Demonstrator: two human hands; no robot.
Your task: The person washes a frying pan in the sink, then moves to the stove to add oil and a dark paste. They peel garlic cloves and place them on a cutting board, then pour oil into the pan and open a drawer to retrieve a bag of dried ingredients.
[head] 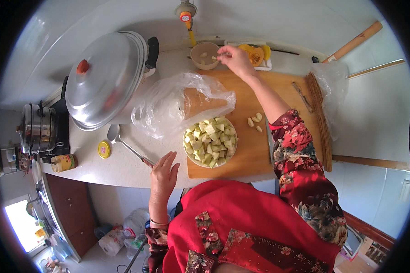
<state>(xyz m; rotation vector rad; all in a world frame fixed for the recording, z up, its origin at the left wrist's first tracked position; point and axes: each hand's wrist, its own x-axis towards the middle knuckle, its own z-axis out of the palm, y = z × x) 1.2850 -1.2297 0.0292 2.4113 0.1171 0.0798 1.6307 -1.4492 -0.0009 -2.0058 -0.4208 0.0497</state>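
Observation:
My right hand reaches over the far edge of the wooden cutting board, its fingertips at the rim of a small beige bowl. Pale garlic cloves lie inside that bowl. One more clove shows right by the fingertips; whether they grip it is unclear. My left hand is over the counter's front edge, thumb apart and holding nothing, near the handle of a metal wok spatula. Before me, a round dish heaped with pale green vegetable cubes stands on the board. Several peeled garlic cloves lie to its right.
A clear plastic bag sprawls behind the dish. At left stand a large lidded aluminium pot, a yellow lid and a jar. A knife lies at right; cut pumpkin sits in a white tray.

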